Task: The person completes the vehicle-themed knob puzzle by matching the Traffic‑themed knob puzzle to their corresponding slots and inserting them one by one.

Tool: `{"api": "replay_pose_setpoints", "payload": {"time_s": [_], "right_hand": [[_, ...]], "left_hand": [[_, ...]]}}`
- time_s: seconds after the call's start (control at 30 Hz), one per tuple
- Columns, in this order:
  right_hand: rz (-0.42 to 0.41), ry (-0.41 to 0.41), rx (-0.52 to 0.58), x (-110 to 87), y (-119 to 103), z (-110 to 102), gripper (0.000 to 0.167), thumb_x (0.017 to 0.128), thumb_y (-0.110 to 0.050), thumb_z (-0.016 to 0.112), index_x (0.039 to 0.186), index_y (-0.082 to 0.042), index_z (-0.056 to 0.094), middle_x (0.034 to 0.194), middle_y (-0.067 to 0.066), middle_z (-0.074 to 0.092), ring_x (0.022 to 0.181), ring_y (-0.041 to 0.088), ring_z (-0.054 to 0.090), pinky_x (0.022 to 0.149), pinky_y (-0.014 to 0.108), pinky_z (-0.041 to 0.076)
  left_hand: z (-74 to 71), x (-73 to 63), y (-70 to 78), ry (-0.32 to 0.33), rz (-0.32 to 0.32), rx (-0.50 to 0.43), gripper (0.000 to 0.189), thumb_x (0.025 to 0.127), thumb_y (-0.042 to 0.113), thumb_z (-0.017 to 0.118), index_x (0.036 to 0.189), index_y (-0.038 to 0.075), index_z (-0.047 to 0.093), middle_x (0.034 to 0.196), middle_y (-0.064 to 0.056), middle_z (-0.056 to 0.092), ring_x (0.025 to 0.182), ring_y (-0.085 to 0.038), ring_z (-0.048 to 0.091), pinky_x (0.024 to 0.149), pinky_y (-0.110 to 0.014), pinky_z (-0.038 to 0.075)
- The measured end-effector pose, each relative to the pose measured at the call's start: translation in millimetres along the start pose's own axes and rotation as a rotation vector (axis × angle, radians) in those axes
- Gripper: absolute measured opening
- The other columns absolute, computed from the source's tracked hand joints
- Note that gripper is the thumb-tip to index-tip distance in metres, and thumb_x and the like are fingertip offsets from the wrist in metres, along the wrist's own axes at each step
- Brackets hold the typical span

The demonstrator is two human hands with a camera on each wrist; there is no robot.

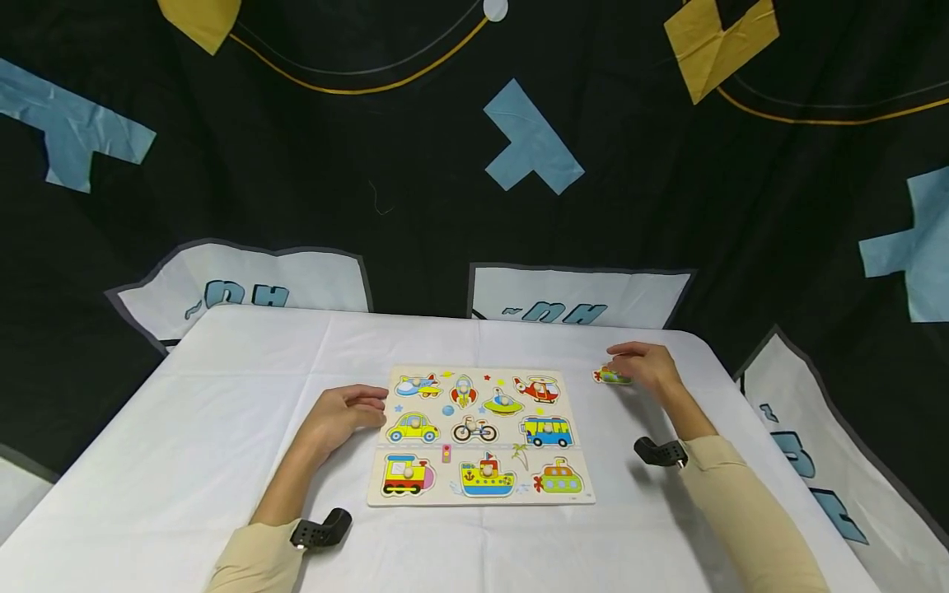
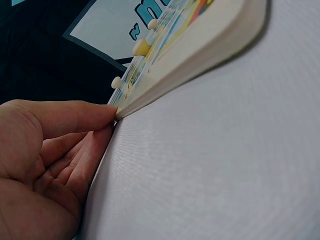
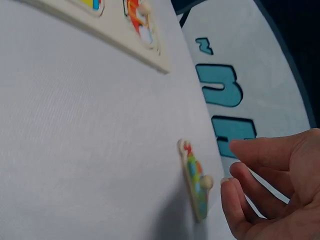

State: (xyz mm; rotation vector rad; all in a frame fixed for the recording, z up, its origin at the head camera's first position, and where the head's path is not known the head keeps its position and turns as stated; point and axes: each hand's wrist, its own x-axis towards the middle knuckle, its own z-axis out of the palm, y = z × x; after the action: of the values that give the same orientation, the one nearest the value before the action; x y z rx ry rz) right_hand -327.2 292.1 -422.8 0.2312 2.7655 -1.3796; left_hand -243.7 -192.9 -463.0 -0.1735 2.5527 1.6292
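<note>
A wooden knob puzzle board (image 1: 460, 499) with vehicle pictures lies flat on the white cloth. At its left edge is my left hand (image 1: 334, 424); in the left wrist view the thumb and a fingertip pinch the board's edge (image 2: 165, 82). Right of the board's far corner lies a green submarine piece (image 1: 612, 376) with a round wooden knob (image 3: 206, 182). My right hand (image 1: 645, 362) hovers just over this piece, fingers loosely bent, and a gap shows between the fingertips and the knob in the right wrist view. A submarine picture (image 1: 558, 478) without a knob shows at the board's near right.
Other knobbed pieces, such as the bus (image 1: 547, 431), the boat (image 1: 487, 478) and the train (image 1: 408, 475), sit in the board. A white cloth (image 1: 222, 461) covers the table. Behind it hangs a black backdrop (image 1: 415, 198) with blue and yellow shapes.
</note>
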Motion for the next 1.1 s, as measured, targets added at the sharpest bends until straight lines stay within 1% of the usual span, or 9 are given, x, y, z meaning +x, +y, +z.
{"api": "replay_pose_setpoints", "payload": {"time_s": [0.13,0.2,0.27,0.37,0.53,0.67,0.83,1.0,1.1], "right_hand": [[0.031,0.010,-0.005,3.3,10,2,0.041,0.094,-0.019,0.066,0.131,-0.002,0.066,0.137,0.021,0.062,0.118,0.029,0.057,0.086,0.031,0.044],[0.048,0.014,-0.012,5.0,16,3,0.042,0.093,-0.018,0.068,0.131,-0.003,0.066,0.136,0.021,0.062,0.117,0.028,0.056,0.085,0.030,0.043],[0.054,0.013,-0.017,6.4,20,5,0.042,0.092,-0.017,0.069,0.131,-0.002,0.066,0.136,0.021,0.062,0.118,0.029,0.056,0.087,0.031,0.043],[0.050,0.017,-0.021,8.0,24,7,0.042,0.091,-0.016,0.070,0.131,-0.002,0.067,0.136,0.021,0.062,0.121,0.030,0.055,0.093,0.036,0.043],[0.040,0.025,0.001,10.0,27,10,0.041,0.091,-0.013,0.069,0.130,-0.001,0.067,0.137,0.022,0.061,0.125,0.033,0.053,0.103,0.045,0.040],[0.053,0.023,-0.003,11.0,28,13,0.039,0.091,-0.012,0.068,0.129,-0.001,0.068,0.139,0.021,0.060,0.128,0.035,0.052,0.107,0.048,0.039],[0.077,0.027,-0.015,12.1,28,13,0.038,0.090,-0.013,0.067,0.127,-0.003,0.069,0.140,0.020,0.060,0.129,0.035,0.052,0.109,0.050,0.039],[0.059,0.009,-0.031,13.5,27,12,0.037,0.090,-0.015,0.067,0.126,-0.003,0.070,0.142,0.021,0.058,0.129,0.036,0.052,0.108,0.050,0.039],[0.069,0.007,-0.037,14.1,27,12,0.037,0.090,-0.016,0.067,0.126,-0.003,0.070,0.142,0.021,0.058,0.129,0.036,0.051,0.107,0.049,0.039]], "left_hand": [[0.9,0.1,-0.3,-0.004,0.007,-0.004,0.046,0.082,0.009,0.078,0.127,0.004,0.068,0.108,-0.009,0.074,0.093,-0.014,0.070,0.082,-0.025,0.050],[1.4,0.5,-0.9,-0.006,0.011,-0.001,0.046,0.083,0.009,0.078,0.128,0.004,0.068,0.108,-0.008,0.074,0.093,-0.014,0.070,0.082,-0.025,0.050],[2.2,0.7,-1.1,-0.002,0.006,0.000,0.046,0.083,0.009,0.078,0.128,0.005,0.068,0.107,-0.007,0.075,0.093,-0.013,0.070,0.082,-0.025,0.050],[2.1,0.6,-1.3,-0.002,0.009,-0.002,0.046,0.082,0.009,0.078,0.127,0.004,0.068,0.107,-0.007,0.075,0.092,-0.013,0.070,0.082,-0.024,0.050],[0.8,0.1,-1.0,-0.001,0.017,0.003,0.047,0.082,0.009,0.078,0.127,0.004,0.068,0.107,-0.008,0.074,0.091,-0.012,0.070,0.082,-0.025,0.050],[0.5,-0.3,-0.5,-0.006,0.024,0.004,0.047,0.082,0.009,0.078,0.127,0.003,0.068,0.107,-0.009,0.075,0.091,-0.012,0.070,0.082,-0.025,0.050],[1.5,-0.2,0.3,-0.007,0.014,0.001,0.047,0.082,0.009,0.078,0.128,0.004,0.068,0.107,-0.009,0.075,0.091,-0.012,0.070,0.082,-0.025,0.050],[-0.2,-1.7,1.9,-0.003,0.016,-0.003,0.047,0.082,0.008,0.078,0.128,0.003,0.068,0.109,-0.010,0.074,0.091,-0.012,0.070,0.082,-0.024,0.050],[-0.5,-2.9,2.2,-0.005,0.018,-0.007,0.047,0.082,0.008,0.079,0.128,0.003,0.068,0.109,-0.011,0.074,0.090,-0.012,0.070,0.082,-0.024,0.050]]}}
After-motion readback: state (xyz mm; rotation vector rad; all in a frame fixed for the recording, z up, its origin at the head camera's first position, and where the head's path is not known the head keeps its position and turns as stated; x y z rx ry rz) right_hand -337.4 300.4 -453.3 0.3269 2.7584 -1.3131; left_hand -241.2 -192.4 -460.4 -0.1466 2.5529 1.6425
